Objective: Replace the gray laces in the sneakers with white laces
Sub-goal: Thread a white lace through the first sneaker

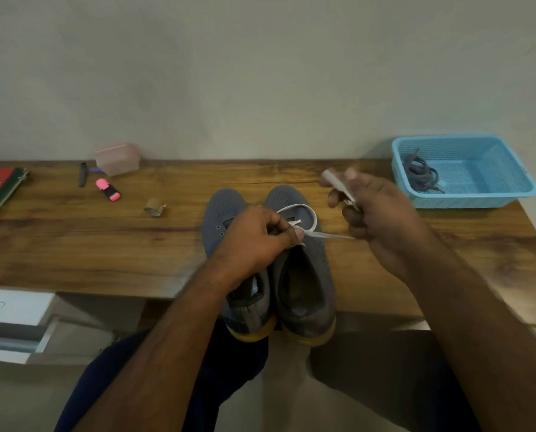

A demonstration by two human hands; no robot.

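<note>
Though blurred, right hand (374,213) grips white lace (329,235).

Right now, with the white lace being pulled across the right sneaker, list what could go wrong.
1. The sneakers overhang the table edge; the right hand tugging the white lace sideways could drag them off.
2. If the left hand loosens its pinch, the lace might slip out of its eyelet.
</note>
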